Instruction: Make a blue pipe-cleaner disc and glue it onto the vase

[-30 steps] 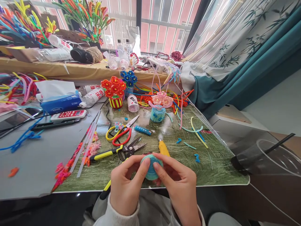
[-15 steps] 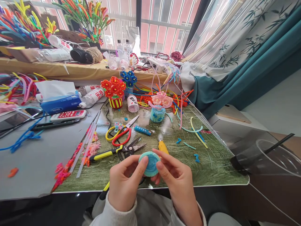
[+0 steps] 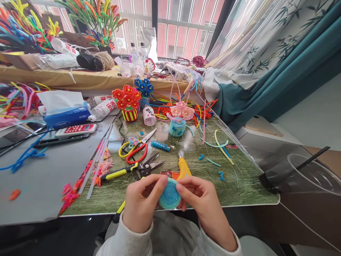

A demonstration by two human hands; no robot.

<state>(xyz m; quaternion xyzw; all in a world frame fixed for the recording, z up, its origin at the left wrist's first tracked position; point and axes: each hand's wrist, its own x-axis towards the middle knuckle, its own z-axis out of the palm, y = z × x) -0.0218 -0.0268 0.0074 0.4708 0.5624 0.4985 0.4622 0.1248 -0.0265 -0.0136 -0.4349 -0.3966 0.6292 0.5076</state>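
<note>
Between my two hands, just over the table's front edge, is a small round light-blue piece (image 3: 169, 196) with a fuzzy rim and a coiled inner face turned to me. My left hand (image 3: 142, 202) pinches its upper left rim, thumb on top. On the upper right rim, my right hand (image 3: 201, 201) pinches it the same way. Right behind the piece lies a yellow glue gun (image 3: 183, 168). Left of it are yellow-and-black cutting pliers (image 3: 133, 169) with spread blades, and scissors (image 3: 138, 146) with red and yellow handles.
A blue lighter (image 3: 160, 145) lies beyond the pliers. Farther back stand a pink flower pot (image 3: 178, 128), a red flower pot (image 3: 129, 114) and blue flowers (image 3: 144, 88). Pipe-cleaner scraps (image 3: 221, 175) are scattered on the right. A clear cup (image 3: 306, 174) stands at the far right.
The round piece has moved slightly down and tilted in my hands. My fingers have shifted toward its upper rim, and more of the glue gun shows behind it.
</note>
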